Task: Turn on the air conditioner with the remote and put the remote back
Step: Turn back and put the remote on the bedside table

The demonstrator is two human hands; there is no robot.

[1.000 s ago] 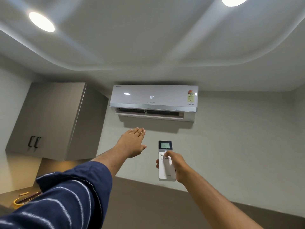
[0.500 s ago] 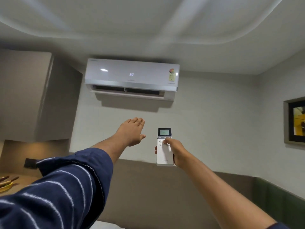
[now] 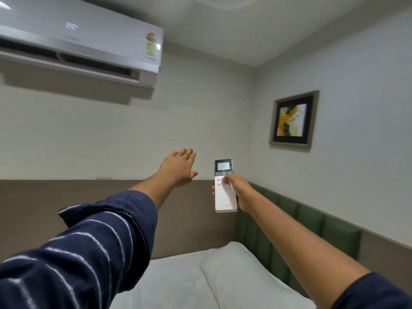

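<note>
The slim white plastic remote with a small dark-framed lit display (image 3: pixel 224 186) was held upright in the right hand (image 3: pixel 239 192), well below and to the right of the white wall-mounted air conditioner unit (image 3: pixel 89 39). The right hand was closed around the lower right side of the remote's body, with the thumb resting across the round buttons just under the display. The remote's long axis stood close to vertical, display end uppermost, its face turned toward the wearer. The left hand (image 3: pixel 179 167) was extended flat, open and empty, fingers together, just to the left of the remote and not touching it. The air conditioner showed a lit readout on its front panel and its lower flap appeared open, so the switching-on step was judged complete or nearly so. The remaining step was judged to be returning the remote; its resting place was not visible in this view. Below the remote lay a white pillow (image 3: pixel 243 275) on a white bed, against a green padded headboard (image 3: pixel 312 228); a framed yellow-and-black abstract picture (image 3: pixel 293 120) hung to the remote's upper right. The right hand, already gripping the remote, was the one placed to carry it back.
</note>
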